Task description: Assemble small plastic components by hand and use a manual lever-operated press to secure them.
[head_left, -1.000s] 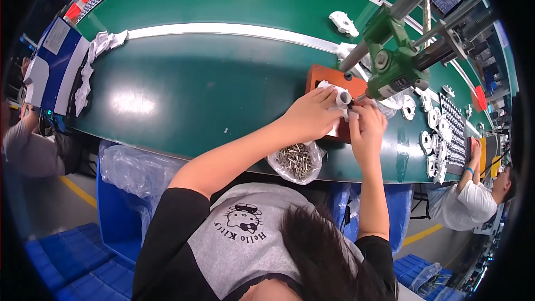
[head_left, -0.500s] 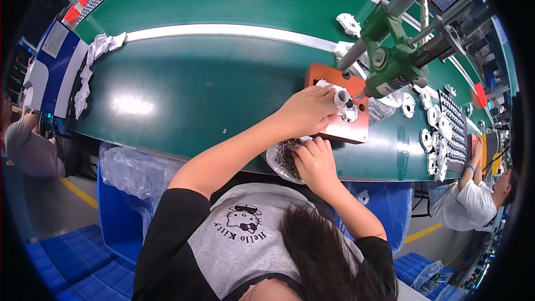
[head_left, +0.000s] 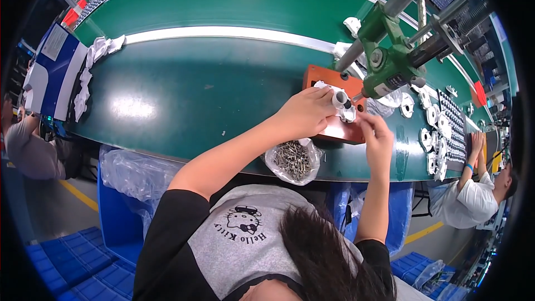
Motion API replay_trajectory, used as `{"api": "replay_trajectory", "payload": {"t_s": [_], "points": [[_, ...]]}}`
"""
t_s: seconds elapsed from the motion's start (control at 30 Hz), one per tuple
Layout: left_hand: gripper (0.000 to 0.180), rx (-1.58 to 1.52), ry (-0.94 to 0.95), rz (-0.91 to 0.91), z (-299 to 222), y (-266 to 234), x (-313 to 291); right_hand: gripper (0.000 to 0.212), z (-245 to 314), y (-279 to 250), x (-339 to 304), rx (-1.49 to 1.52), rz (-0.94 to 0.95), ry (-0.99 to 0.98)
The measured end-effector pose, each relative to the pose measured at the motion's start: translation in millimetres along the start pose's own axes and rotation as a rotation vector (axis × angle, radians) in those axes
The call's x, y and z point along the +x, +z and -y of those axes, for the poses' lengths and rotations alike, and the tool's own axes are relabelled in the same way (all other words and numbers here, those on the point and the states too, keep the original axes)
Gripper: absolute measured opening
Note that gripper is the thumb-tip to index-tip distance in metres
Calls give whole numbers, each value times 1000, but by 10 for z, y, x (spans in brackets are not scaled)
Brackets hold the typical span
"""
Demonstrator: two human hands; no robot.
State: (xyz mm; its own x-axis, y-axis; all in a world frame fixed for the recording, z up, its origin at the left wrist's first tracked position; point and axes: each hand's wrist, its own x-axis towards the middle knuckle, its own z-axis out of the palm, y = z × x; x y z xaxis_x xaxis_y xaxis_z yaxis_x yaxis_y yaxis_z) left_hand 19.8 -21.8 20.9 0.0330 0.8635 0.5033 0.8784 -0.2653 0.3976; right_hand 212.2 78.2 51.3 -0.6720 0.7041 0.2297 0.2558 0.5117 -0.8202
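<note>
A silver-white metal casting (head_left: 346, 113) with a round tube opening sits on an orange block (head_left: 333, 73). My left hand (head_left: 307, 112) is closed around the casting's left side and keeps it against the block. Close to the casting's right edge, my right hand (head_left: 378, 132) has its thumb and fingertips pinched together; whatever is between them is too small to make out. Just above the casting hangs the green head of a press (head_left: 384, 67). A clear plastic bag (head_left: 315, 163) full of small metal pins (head_left: 293, 160) lies open at the table's front edge, below my wrists.
More castings (head_left: 432, 115) lie at the right beside a tray of small dark parts (head_left: 452, 125), where a co-worker (head_left: 465, 200) sits. A blue-and-white machine (head_left: 53, 72) stands at the left. Blue bins (head_left: 120, 212) with plastic liners are below the table edge.
My right hand has left the bag of pins and moved up and right to the casting. My left hand stays on the casting. A casting on the far belt has shifted slightly right.
</note>
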Motion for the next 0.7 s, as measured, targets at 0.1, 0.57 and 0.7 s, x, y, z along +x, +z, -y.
{"api": "replay_trajectory", "payload": {"t_s": [0.1, 0.57, 0.7], "points": [[27, 33, 12, 0, 0, 10, 4, 16, -56, 12, 189, -29, -141, 40], [29, 44, 16, -3, 7, 10, -1, 15, -295, 220, 431, -32, -167, -8], [31, 25, -7, 35, -8, -6, 26, 16, -363, 211, 423, -84, -160, -48]]}}
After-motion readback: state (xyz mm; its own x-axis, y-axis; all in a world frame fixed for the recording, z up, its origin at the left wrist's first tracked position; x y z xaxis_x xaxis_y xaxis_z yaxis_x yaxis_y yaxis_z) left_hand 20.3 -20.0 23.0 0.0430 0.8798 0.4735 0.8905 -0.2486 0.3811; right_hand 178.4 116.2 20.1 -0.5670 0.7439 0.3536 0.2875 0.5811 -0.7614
